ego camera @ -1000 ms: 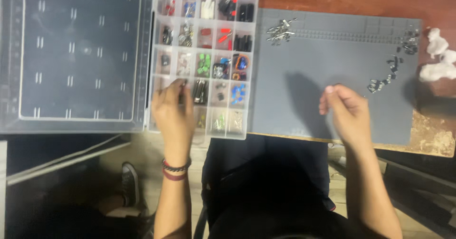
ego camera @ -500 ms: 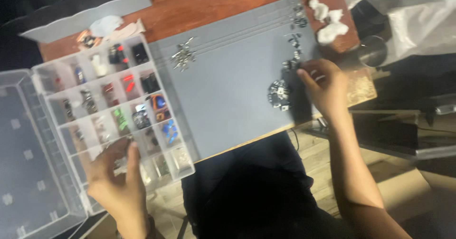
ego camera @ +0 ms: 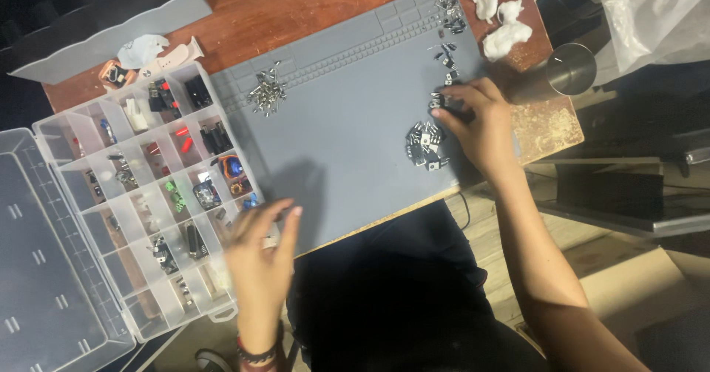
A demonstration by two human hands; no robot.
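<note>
The right hand point(ego camera: 481, 124) rests palm down on the right portion of the grey work mat point(ego camera: 347, 120). Its fingertips point(ego camera: 444, 109) press on a few small black components point(ego camera: 438, 100) at the mat surface; the fingers are drawn narrow and curled over these parts, but whether any part is actually pinched cannot be told. Just to the left of this hand, touching the mat, lies a cluster of small black and silver components point(ego camera: 427, 144). Beyond the fingertips, further small parts point(ego camera: 447, 17) are scattered along the far edge of the mat. Past those, three white wads point(ego camera: 497, 18) lie on the wooden table point(ego camera: 296, 2). A metal cup point(ego camera: 569, 70) lies on its side just right of the hand.

The left hand point(ego camera: 260, 257) hovers at the near edge of the clear compartment box point(ego camera: 140, 194), over its right-hand near compartments. The fingers are loosely spread and slightly blurred; no object is seen held in them. The box compartments beyond and left of this hand contain assorted small parts in black, red, green and blue. The open lid point(ego camera: 44, 268) lies flat to the far left of the hand.

Well beyond the left hand, on the mat, sits a separate pile of silver parts point(ego camera: 268, 92).
</note>
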